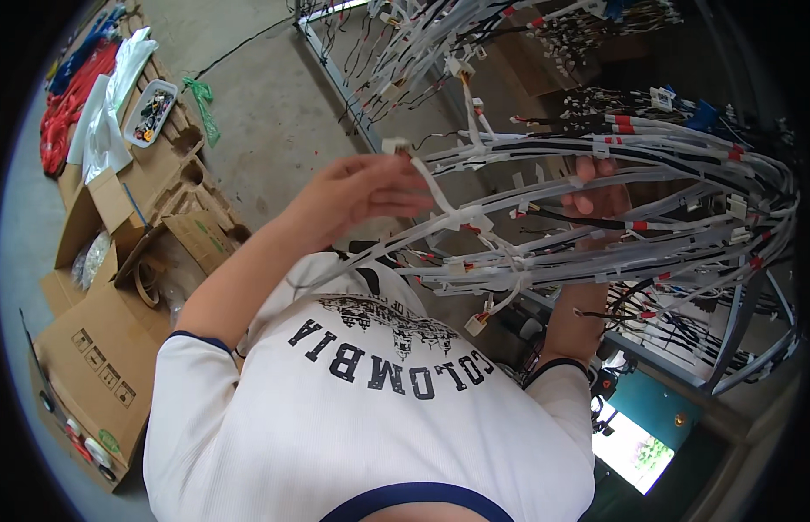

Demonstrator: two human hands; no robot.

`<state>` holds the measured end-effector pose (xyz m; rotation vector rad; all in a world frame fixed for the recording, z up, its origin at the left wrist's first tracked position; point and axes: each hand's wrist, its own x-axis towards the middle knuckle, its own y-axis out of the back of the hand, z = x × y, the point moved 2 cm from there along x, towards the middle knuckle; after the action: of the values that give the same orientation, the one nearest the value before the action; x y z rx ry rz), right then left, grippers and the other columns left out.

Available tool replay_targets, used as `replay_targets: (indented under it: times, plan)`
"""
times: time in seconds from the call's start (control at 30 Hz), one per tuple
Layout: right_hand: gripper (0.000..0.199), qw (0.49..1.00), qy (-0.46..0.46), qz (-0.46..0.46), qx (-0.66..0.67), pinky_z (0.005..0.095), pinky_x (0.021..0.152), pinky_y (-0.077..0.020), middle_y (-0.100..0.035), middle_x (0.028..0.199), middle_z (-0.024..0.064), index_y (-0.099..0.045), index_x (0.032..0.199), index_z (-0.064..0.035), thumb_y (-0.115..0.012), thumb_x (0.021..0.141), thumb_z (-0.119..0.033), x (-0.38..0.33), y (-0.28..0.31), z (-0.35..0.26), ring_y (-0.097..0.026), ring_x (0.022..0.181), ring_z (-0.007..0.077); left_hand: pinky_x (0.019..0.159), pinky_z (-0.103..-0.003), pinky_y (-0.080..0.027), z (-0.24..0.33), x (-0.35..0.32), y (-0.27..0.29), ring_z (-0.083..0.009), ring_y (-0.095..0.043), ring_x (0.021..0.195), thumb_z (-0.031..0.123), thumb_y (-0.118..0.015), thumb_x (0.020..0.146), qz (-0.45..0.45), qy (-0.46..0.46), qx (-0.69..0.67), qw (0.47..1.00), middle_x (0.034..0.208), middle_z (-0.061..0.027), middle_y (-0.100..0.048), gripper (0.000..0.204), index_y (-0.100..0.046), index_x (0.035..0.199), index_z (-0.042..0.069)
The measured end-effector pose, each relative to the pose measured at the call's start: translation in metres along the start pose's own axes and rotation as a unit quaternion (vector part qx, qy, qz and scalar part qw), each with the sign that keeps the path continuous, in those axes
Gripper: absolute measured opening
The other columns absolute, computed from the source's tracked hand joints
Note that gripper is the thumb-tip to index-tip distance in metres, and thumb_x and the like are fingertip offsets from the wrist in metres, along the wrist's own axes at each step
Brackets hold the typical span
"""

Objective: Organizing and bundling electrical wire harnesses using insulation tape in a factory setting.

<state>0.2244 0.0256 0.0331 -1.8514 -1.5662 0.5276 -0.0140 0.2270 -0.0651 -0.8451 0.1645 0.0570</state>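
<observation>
A large wire harness [666,230] of white-sleeved and black cables hangs across the right half of the view. Small white connectors and red tape bands dot its branches. My left hand [366,189] is at its left end, fingers bent and closed about a short branch with a white plug connector [396,146]; the exact pinch is partly hidden. That branch runs down to a white-taped joint. From behind the harness, my right hand [601,198] curls its fingertips round some of the cables, which cover part of the palm. Another white connector [478,324] dangles at the lower edge.
More hanging harnesses [457,43] lie beyond, by a metal frame [335,78]. On the left are open cardboard boxes [96,365], a white tray [151,113] of small parts, red cable bundles [74,113] and clear plastic bags. A green bag [205,109] lies beside them.
</observation>
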Motion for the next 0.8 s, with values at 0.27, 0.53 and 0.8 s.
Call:
replay_targets:
  times: [0.27, 0.53, 0.8]
  plan:
    - [0.023, 0.999, -0.009, -0.035, -0.005, 0.0394, 0.084, -0.0533, -0.056, 0.104, 0.0159, -0.052, 0.114, -0.0026, -0.047, 0.097, -0.018, 0.007, -0.012, 0.003, -0.057, 0.081, 0.0201, 0.077, -0.029, -0.053, 0.014, -0.011, -0.051, -0.0197, -0.067, 0.086, 0.003, -0.058, 0.091, 0.184, -0.233, 0.084, 0.951, 0.095, -0.0132, -0.067, 0.021, -0.057, 0.111, -0.003]
    - [0.023, 0.998, -0.017, -0.068, -0.001, 0.0359, 0.080, -0.0517, -0.056, 0.104, 0.0133, -0.054, 0.114, -0.0029, -0.047, 0.097, -0.018, 0.009, -0.003, 0.001, -0.054, 0.078, 0.0168, 0.077, -0.031, -0.055, 0.036, -0.021, -0.064, -0.0235, -0.067, 0.090, -0.018, -0.058, 0.078, 0.064, -0.429, 0.413, 0.801, 0.115, -0.0183, -0.063, 0.038, -0.055, 0.115, -0.009]
    - [0.038, 0.994, 0.005, 0.022, -0.103, 0.0372, 0.075, -0.0493, -0.044, 0.135, 0.0170, -0.050, 0.131, -0.0099, -0.047, 0.097, -0.028, 0.000, -0.006, 0.001, -0.054, 0.085, 0.0207, 0.065, -0.026, -0.052, 0.053, -0.011, -0.053, -0.0145, -0.066, 0.079, -0.007, -0.061, 0.077, 0.250, -0.357, 0.363, 0.824, 0.090, -0.0060, -0.068, 0.039, -0.063, 0.115, 0.002]
